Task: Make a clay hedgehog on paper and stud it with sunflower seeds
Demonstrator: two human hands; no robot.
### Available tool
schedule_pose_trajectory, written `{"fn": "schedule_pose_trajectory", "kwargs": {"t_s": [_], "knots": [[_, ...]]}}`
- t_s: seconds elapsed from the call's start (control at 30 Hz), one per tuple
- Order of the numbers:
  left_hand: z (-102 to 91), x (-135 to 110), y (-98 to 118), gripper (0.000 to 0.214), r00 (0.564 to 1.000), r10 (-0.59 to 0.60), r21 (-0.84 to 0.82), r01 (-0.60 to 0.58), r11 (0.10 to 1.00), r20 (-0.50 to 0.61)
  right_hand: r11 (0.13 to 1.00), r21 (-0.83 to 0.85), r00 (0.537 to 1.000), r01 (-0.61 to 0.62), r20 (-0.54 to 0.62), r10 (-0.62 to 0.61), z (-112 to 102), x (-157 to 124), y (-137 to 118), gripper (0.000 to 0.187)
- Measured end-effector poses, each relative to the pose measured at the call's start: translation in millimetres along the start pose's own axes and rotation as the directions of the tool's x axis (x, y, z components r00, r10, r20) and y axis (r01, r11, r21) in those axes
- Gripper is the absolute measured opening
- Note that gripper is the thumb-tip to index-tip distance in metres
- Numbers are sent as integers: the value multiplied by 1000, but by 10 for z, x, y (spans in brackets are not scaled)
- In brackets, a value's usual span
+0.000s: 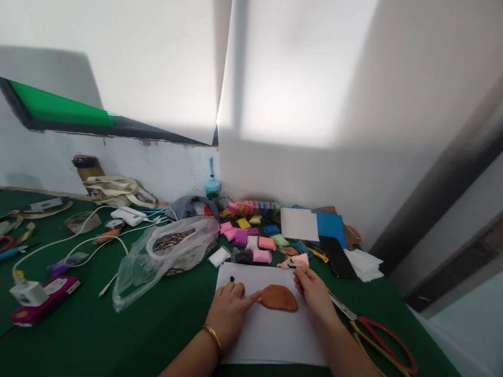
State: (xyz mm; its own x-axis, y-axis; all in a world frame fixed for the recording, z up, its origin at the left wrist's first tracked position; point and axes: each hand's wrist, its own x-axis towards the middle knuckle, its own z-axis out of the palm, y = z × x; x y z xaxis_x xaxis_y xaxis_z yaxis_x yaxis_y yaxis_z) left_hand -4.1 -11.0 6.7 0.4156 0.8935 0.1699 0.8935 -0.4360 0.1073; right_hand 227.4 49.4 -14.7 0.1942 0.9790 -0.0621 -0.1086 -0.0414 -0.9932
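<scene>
A flat brown oval of clay lies on a white sheet of paper on the green table. My left hand rests on the paper with its fingers curled, one fingertip touching the clay's left edge; a gold bangle is on that wrist. My right hand sits at the clay's right side, fingers bent, the tips near a small pink clay piece beyond the sheet. A tiny black dot of clay lies on the paper's far left corner.
Several coloured clay blocks lie behind the paper. A clear plastic bag is to the left, with white cables and a magenta box. Red-and-yellow scissors lie to the right. Blue and white sheets are at the back.
</scene>
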Motion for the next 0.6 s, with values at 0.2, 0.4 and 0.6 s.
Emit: {"fn": "schedule_pose_trajectory", "kwargs": {"t_s": [0.2, 0.4, 0.6], "knots": [[53, 30, -67, 50, 999, 2, -71, -4, 997, -38, 1000, 5, 1000, -6, -3, 6, 0, 5, 14, 35], [22, 42, -119, 45, 998, -17, -175, 8, 985, -52, 1000, 23, 1000, -16, 0, 16, -7, 6, 21, 32], [48, 39, -121, 43, 999, -8, -191, 0, 982, -42, 999, 28, 1000, -17, 17, 16, -7, -16, -13, 31]]}}
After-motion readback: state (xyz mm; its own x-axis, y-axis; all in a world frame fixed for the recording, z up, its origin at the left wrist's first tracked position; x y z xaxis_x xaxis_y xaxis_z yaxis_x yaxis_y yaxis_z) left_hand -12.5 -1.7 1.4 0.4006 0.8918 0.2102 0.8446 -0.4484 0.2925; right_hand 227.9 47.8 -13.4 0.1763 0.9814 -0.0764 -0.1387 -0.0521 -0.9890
